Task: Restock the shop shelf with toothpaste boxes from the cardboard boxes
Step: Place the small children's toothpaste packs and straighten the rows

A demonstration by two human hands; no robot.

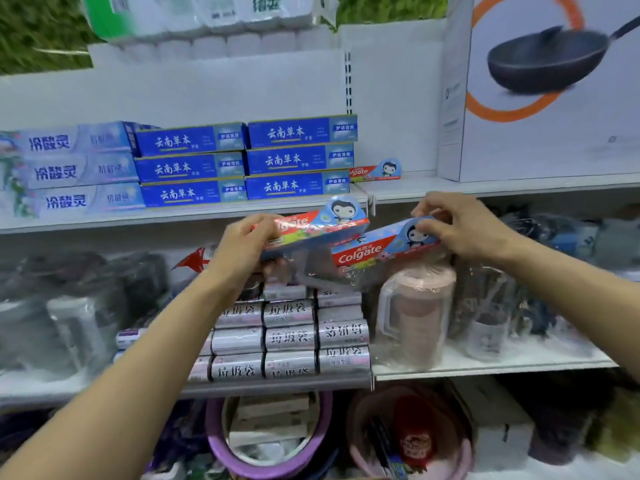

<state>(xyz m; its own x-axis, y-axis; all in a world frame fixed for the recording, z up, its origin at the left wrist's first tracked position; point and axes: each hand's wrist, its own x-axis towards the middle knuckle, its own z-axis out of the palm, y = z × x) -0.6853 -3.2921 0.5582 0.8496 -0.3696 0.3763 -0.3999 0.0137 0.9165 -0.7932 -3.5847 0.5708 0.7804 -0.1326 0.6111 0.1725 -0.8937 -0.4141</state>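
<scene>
My left hand (247, 242) grips the left end of a red and blue Colgate toothpaste box (318, 225) with a penguin tab, held just below the shelf's white front edge (194, 214). My right hand (460, 226) pinches the penguin end of a second Colgate box (374, 247), tilted up to the right and overlapping the first. One more Colgate box (375, 172) lies on the shelf beside stacks of blue toothpaste boxes (299, 157) and pale blue boxes (72, 169). No cardboard box is in view.
A large white box (550, 88) picturing a frying pan stands at the shelf's right end. Below are silver rolls (289, 337), a wrapped pink jug (414, 313) and dark wrapped goods. Tissue packs (207, 15) sit above. Basins (270, 441) fill the bottom shelf.
</scene>
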